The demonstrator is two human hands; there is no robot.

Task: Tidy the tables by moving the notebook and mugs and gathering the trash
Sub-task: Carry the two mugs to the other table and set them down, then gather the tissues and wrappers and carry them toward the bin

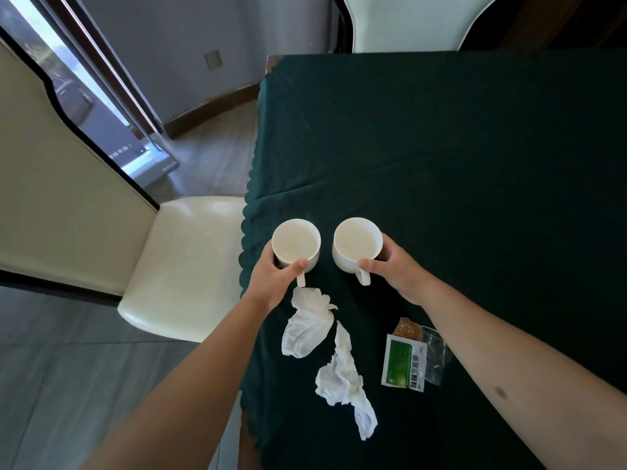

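Crumpled white tissues (342, 374) lay nearest | left hand (274, 279) clasped left white ceramic mug (296, 244), right hand (400, 273) the right white mug (356, 244) | best lifted level, clear of tissues.

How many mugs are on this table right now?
2. The left mug sits near the table's left edge, gripped by the left hand; the right mug stands beside it, gripped by the right hand. None appears hidden.
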